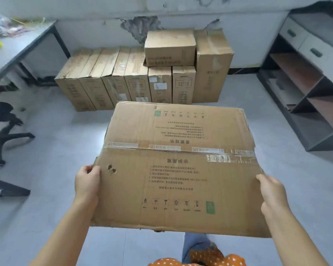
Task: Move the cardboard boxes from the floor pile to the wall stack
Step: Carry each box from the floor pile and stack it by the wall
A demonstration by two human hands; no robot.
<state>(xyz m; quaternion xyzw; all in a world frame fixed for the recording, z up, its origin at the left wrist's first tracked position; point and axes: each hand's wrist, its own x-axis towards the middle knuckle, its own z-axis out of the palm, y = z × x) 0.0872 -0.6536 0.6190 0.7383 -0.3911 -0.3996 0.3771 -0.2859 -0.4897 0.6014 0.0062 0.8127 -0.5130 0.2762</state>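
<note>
Big flat cardboard box (pixel 178 169) is up off the floor (pixel 56 150), held out in front with its taped seam on top, the left hand (pixel 87 182) curled round its left edge and the right hand (pixel 273 194) gripping the right edge, thumbs on top. Ahead, well apart from it, the wall stack (pixel 142 79) sits against the peeling wall (pixel 104 33): a row of upright boxes with a smaller box (pixel 169 48) lying on top. There's a counter (pixel 17 45) off to the left, an office chair (pixel 2 129) below it and a shelf unit (pixel 306 83) on the right.
</note>
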